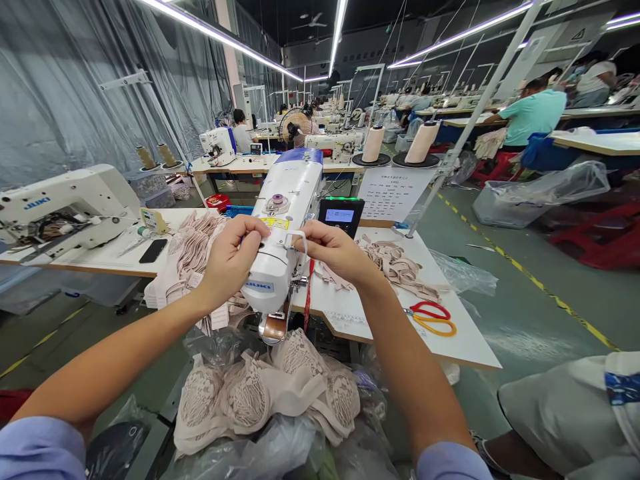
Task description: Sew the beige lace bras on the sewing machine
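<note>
A white JUKI sewing machine with a blue top stands straight ahead. My left hand rests at the left side of its head, thumb and fingers pinched together. On the other side, my right hand is pinched beside the white wire guard. Whatever lies between the fingertips of either hand is too fine to make out. Below the machine's narrow arm, beige lace bras lie heaped on clear plastic. Beige fabric pieces are stacked left of the machine, and loose beige straps lie to its right.
Red and yellow-handled scissors lie on the right of the white table. A small control screen and thread cones stand behind. A phone lies to the left. At lower right, a person's leg is close by.
</note>
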{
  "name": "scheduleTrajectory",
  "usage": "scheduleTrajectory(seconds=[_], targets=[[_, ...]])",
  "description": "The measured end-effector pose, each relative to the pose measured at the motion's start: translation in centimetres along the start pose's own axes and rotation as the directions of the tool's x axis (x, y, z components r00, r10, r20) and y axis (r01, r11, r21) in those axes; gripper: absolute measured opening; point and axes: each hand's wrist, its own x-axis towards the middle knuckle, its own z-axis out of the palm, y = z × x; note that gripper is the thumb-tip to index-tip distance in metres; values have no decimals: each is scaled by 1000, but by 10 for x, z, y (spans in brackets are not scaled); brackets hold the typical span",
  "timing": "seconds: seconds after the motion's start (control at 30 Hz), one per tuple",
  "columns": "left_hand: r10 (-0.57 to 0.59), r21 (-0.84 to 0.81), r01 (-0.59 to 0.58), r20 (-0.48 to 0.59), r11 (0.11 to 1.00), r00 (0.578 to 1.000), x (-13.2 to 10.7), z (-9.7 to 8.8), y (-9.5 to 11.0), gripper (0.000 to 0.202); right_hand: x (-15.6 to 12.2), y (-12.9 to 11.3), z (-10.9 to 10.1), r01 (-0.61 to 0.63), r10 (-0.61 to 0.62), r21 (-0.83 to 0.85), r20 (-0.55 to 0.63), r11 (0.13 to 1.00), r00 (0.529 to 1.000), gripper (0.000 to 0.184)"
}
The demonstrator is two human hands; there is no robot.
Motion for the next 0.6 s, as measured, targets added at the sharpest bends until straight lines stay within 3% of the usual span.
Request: scheduleTrajectory(seconds=[0.27,0.6], targets=[[12,2,-12,3,1000,1000,1,0,0,16,2,-3,-2,17,-17,-17,23,1000,1000,22],[61,183,-70,56,981,997,4,-8,7,12,8,-16,-15,82,-58,-105,211,991,976,27]])
